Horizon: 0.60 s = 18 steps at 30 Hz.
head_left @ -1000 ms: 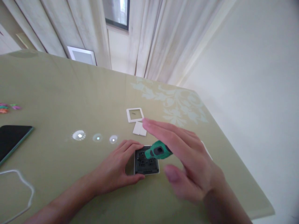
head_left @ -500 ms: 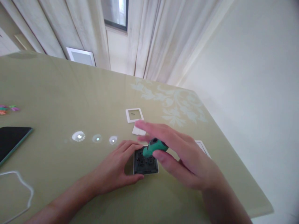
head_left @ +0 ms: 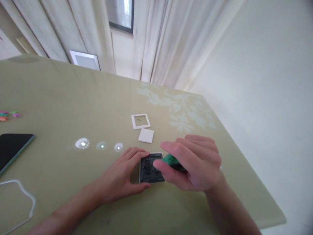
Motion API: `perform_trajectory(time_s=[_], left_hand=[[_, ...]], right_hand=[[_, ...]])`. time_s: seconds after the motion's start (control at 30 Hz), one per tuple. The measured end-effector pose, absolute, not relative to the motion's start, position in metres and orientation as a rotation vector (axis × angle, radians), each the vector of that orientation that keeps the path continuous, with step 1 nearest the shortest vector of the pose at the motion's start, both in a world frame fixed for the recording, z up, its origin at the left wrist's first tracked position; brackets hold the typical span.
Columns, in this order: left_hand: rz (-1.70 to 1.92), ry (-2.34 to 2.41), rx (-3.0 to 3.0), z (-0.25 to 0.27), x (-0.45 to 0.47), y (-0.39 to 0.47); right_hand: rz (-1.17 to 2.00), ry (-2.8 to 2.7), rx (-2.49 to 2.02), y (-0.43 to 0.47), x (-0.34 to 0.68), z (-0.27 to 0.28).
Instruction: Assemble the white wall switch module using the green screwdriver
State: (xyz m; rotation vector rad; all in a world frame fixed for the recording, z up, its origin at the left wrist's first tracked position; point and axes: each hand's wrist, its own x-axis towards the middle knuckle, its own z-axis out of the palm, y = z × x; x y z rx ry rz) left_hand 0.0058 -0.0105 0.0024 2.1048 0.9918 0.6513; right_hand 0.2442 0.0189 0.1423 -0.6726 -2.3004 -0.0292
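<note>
Now the right hand (head_left: 197, 163) (outstretched before) curls; it clasps a green handle (head_left: 169, 159).

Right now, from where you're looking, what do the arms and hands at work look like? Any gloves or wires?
They are a person's, with no wires. The left hand and right hand are ungloved; no ring or watch shows. The left forearm and right forearm are bare as far as visible, without sleeves or clear markings.
</note>
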Motion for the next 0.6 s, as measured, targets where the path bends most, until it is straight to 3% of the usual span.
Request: perform_trajectory(time_s=[0.2,0.4,0.6], left_hand=[[0.669,0.995,2.124,0.004,0.007,-0.011],[0.646,1.002,2.113,0.003,0.006,-0.010],[0.660,1.003,2.140,0.003,0.006,-0.010]], right_hand=[[0.554,-2.426,-0.630,0.017,0.246,0.150],[-0.092,-2.349,-0.646,0.016,0.243,0.141],[0.676,-2.427,-0.697,0.017,0.250,0.154]])
